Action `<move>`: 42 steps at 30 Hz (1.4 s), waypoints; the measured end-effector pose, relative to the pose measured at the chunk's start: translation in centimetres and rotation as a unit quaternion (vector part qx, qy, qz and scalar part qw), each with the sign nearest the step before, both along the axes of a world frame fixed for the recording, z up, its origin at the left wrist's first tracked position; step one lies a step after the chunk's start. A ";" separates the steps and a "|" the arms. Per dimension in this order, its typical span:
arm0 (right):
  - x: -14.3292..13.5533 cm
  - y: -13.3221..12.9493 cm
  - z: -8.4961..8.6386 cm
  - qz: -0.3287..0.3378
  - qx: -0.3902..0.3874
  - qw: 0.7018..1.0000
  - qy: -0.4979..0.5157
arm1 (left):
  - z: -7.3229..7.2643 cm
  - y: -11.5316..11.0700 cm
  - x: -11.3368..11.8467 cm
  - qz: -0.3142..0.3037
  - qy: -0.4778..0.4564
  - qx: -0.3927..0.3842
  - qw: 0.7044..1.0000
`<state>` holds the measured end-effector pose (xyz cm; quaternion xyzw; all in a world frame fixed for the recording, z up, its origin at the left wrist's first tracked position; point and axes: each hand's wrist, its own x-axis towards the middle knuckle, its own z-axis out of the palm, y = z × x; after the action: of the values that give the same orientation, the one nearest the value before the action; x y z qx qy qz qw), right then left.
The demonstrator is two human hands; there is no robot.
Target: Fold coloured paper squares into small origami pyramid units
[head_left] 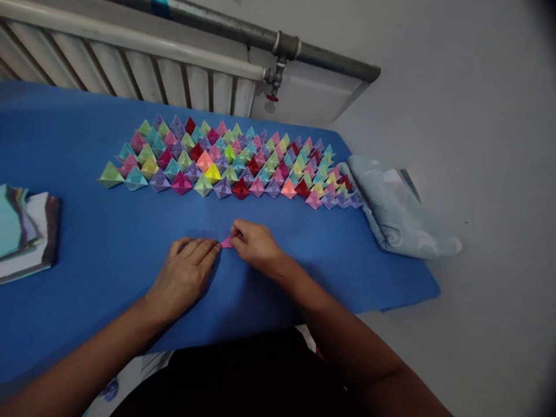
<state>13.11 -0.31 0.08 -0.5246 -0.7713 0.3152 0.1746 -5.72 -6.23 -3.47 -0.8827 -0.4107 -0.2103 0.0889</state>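
Observation:
A small pink folded paper (226, 242) lies on the blue table between my two hands, partly hidden by fingers. My left hand (187, 272) rests on the tabletop with its fingers together, and their tips hold down the paper's left end. With thumb and curled fingers, my right hand (252, 240) pinches the right end of the same paper. Beyond my hands stand rows of small folded paper boats (203, 185) in green, pink, purple, red, yellow and blue.
A stack of coloured paper sheets (50, 231) lies at the left on the blue table (108, 243). At the right end, a folded grey-blue cloth (391, 214) sits against the wall. Behind the table are a white radiator (165, 81) and a metal pipe (234, 29) with a red-handled valve (272, 98).

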 end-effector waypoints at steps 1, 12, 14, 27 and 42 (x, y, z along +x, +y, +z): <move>0.0 0.0 0.0 0.002 0.001 1.000 -0.003 | 0.0 -0.1 0.0 0.004 -0.001 -0.006 1.000; -0.2 0.5 0.2 -0.008 -0.009 1.000 -0.023 | 0.6 -0.2 0.0 0.003 0.033 0.009 0.999; -0.3 0.8 0.2 -0.015 -0.018 0.999 -0.027 | 0.5 -0.3 0.0 0.006 0.039 0.011 0.999; 1.8 0.1 -0.5 -0.069 -0.004 0.997 0.045 | 0.0 -0.2 0.0 0.019 0.012 -0.007 1.000; 2.6 -0.3 -0.5 -0.007 -0.015 0.998 0.052 | 2.3 2.6 1.3 -0.012 -0.023 -0.061 0.998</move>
<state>15.75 -0.64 -0.44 -0.5153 -0.7527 0.3525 0.2090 -4.47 -3.67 -1.14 -0.8862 -0.4142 -0.2064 0.0225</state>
